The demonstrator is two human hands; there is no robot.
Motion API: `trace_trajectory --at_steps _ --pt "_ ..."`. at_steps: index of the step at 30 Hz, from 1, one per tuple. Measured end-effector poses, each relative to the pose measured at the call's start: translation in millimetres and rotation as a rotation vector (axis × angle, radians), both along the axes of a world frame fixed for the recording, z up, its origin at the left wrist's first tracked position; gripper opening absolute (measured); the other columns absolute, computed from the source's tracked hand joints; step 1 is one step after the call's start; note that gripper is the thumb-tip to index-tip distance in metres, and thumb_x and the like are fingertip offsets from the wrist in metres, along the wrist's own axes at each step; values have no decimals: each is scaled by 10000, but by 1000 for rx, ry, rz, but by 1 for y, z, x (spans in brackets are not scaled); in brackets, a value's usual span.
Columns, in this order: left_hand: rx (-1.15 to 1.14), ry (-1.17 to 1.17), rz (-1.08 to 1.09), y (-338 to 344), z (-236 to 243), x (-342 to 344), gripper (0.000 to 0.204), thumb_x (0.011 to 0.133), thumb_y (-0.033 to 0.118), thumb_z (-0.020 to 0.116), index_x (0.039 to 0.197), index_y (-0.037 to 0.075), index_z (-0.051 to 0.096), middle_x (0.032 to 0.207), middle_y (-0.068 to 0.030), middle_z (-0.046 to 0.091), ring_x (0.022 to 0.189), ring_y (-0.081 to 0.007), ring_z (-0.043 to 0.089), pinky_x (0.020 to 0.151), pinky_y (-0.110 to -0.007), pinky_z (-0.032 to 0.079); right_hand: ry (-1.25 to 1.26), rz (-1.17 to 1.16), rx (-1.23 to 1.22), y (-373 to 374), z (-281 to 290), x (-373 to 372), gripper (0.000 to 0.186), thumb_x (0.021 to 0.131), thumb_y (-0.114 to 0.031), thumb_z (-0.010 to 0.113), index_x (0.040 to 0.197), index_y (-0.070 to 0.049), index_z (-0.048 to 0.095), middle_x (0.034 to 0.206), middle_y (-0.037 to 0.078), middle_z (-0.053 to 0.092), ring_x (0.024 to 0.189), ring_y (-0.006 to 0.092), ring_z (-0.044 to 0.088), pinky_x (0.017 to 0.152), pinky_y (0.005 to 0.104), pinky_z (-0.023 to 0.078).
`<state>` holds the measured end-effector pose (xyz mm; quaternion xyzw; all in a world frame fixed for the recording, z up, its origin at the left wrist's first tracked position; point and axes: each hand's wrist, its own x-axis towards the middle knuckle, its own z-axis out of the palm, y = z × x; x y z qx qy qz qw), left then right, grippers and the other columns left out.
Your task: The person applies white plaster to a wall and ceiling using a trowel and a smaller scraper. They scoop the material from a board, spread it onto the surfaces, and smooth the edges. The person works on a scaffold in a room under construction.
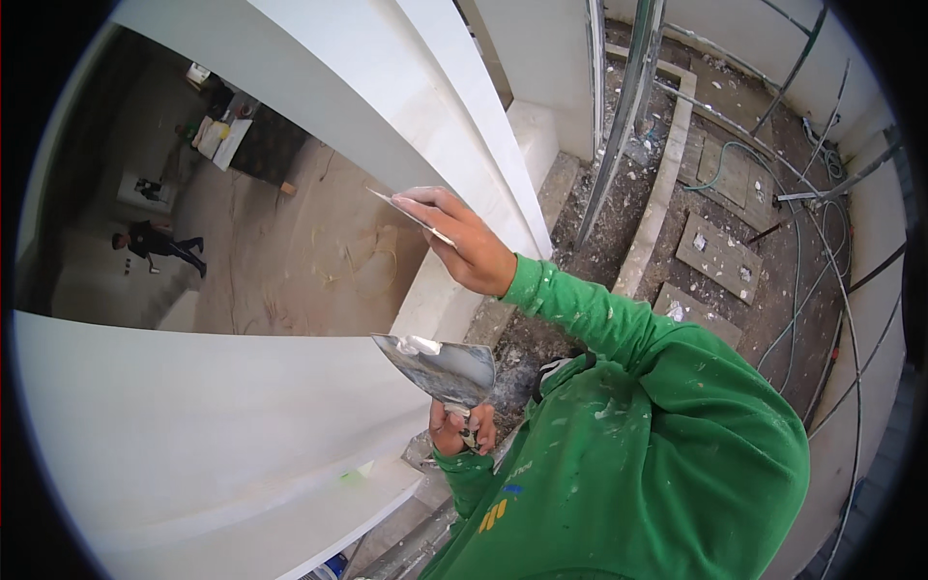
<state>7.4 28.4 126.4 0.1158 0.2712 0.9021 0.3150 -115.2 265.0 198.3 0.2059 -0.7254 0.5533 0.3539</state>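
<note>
Two white curved wall bands (pixel 193 435) above a dusty concrete floor (pixel 309 251) far below, right hand (pixel 464 242) pinching a thin blade (pixel 411 215) running up-left against the band edge, left hand (pixel 462 427) gripping a plaster-smeared trowel (pixel 440 367) pointing up-left, debris-strewn ledge (pixel 735 242) at right.

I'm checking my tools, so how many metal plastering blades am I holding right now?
2. A thin putty knife is in the upper hand, against the white curved wall. A broad trowel carrying white filler is in the lower hand. Others may be hidden.
</note>
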Motion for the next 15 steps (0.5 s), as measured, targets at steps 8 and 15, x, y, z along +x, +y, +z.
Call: trace_trajectory --at_steps 8,15 --pt "319 -75 -501 16 -10 -50 547 939 153 491 1406 44 228 724 -155 444 476 -190 428 323 -257 393 -185 252 404 47 11 107 729 638 168 516 1327 -64 463 1253 140 459 1170 353 433 1002 418 379" --pt "-740 539 -62 73 82 -65 355 965 171 478 1250 -12 372 637 -66 487 437 -104 436 361 -255 371 -47 -552 689 98 7 144 504 685 -52 649 1182 -110 595 1130 55 547 1010 256 533 970 473 394"
